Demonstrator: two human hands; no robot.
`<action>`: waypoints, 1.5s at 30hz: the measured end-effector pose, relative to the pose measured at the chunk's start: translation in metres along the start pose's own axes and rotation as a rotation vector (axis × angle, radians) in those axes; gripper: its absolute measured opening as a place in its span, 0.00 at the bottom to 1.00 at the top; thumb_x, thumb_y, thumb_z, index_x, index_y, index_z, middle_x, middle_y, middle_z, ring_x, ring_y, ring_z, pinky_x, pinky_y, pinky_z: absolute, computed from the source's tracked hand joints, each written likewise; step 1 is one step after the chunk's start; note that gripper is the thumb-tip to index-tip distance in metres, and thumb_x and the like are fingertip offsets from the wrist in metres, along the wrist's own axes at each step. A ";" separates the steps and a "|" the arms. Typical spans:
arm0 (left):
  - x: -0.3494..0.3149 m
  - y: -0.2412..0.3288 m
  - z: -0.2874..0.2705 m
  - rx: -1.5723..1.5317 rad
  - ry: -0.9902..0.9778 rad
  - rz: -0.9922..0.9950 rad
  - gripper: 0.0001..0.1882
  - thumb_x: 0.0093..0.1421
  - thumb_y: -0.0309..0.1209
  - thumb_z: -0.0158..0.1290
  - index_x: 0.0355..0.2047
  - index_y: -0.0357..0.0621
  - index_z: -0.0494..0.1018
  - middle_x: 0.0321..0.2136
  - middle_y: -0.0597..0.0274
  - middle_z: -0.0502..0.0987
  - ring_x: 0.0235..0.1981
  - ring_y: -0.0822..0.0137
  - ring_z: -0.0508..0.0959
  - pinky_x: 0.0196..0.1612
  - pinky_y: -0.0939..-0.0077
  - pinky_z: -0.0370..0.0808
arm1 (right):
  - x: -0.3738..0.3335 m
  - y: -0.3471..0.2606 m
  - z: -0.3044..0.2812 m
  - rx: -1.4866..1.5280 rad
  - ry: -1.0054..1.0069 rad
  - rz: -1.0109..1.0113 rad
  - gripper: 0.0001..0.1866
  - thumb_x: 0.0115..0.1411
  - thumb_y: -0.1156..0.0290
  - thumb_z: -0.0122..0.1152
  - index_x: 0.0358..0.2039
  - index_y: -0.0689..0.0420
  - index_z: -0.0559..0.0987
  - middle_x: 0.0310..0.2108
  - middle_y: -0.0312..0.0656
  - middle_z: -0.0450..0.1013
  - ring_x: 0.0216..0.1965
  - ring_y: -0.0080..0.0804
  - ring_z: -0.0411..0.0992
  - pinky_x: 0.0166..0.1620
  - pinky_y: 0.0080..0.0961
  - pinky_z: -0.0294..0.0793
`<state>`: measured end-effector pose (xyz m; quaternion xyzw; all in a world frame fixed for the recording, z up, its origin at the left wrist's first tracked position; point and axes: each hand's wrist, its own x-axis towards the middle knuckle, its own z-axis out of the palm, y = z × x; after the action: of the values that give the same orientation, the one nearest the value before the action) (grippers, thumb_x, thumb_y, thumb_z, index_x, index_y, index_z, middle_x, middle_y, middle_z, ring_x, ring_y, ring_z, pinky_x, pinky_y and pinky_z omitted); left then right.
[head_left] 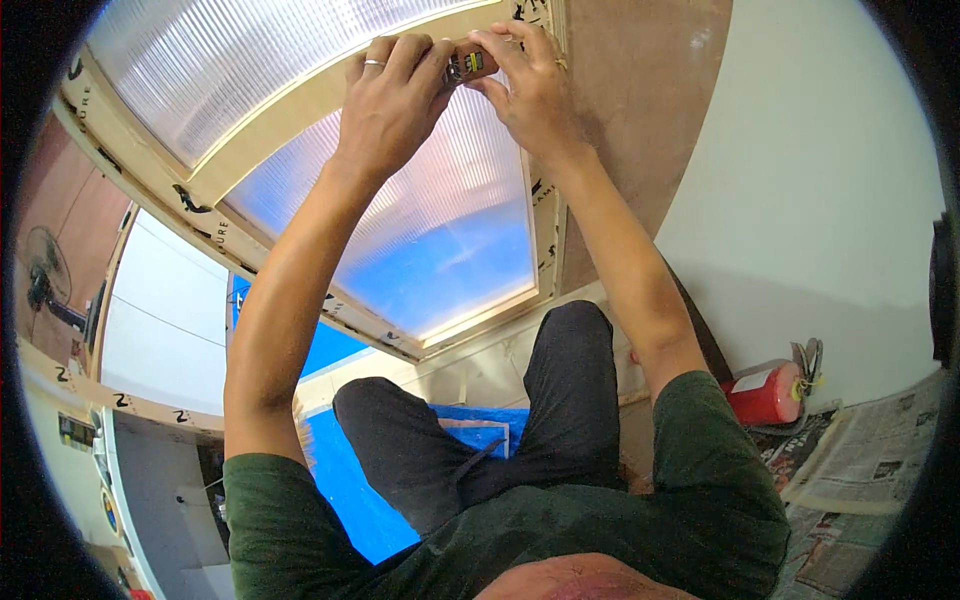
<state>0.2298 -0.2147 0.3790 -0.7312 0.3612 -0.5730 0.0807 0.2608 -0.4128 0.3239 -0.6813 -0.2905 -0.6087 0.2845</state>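
Note:
Between my hands is a small brown block-shaped thing with a black and yellow label; its exact kind I cannot make out. My left hand, wearing a ring, bends its fingers over the block's left end. Thumb and fingers of my right hand pinch its right end. Both hands are at the pale crossbar of a framed door or window leaf; whether the block touches it I cannot tell. A ribbed see-through panel lies below the bar, another ribbed panel above it.
Blue sheeting covers floor around my legs. A red fire extinguisher lies at right by the white wall, near spread newspapers. A brown board stands right of the frame. At far left is a fan.

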 end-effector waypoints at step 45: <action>0.106 0.015 0.035 -0.257 -0.515 0.518 0.12 0.58 0.31 0.60 0.43 0.50 0.79 0.45 0.64 0.75 0.50 0.58 0.73 0.53 0.60 0.69 | -0.067 0.028 -0.008 -0.290 0.120 0.336 0.33 0.51 0.45 0.79 0.49 0.55 0.82 0.43 0.38 0.72 0.46 0.40 0.72 0.51 0.42 0.69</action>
<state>0.2632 -0.3020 0.4419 -0.7398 0.5708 -0.2813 0.2186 0.2702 -0.4407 0.2569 -0.7164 -0.0647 -0.6276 0.2978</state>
